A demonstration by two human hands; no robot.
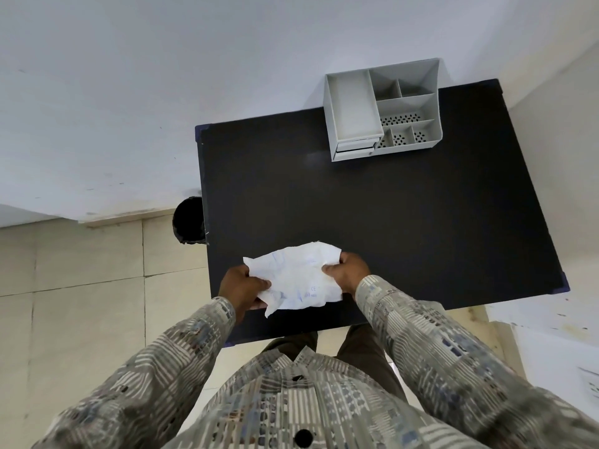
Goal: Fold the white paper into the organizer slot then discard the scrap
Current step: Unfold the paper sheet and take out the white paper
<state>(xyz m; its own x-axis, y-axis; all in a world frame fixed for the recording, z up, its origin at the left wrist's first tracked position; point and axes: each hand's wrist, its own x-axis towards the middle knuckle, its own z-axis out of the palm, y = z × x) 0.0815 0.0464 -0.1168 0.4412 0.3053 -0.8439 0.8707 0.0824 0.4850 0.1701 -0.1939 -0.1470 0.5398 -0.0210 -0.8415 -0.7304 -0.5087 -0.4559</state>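
A crumpled white paper with faint blue print hangs just above the near part of the black table. My left hand grips its left edge and my right hand pinches its right edge, with the sheet stretched between them. The grey desk organizer stands at the table's far edge against the wall. It has one long tray slot on the left, several smaller compartments on the right and two small drawers at the front.
A black round bin sits on the tiled floor at the table's left side, partly hidden by the table edge. White walls close in behind and to the right. A printed sheet lies at the far right edge.
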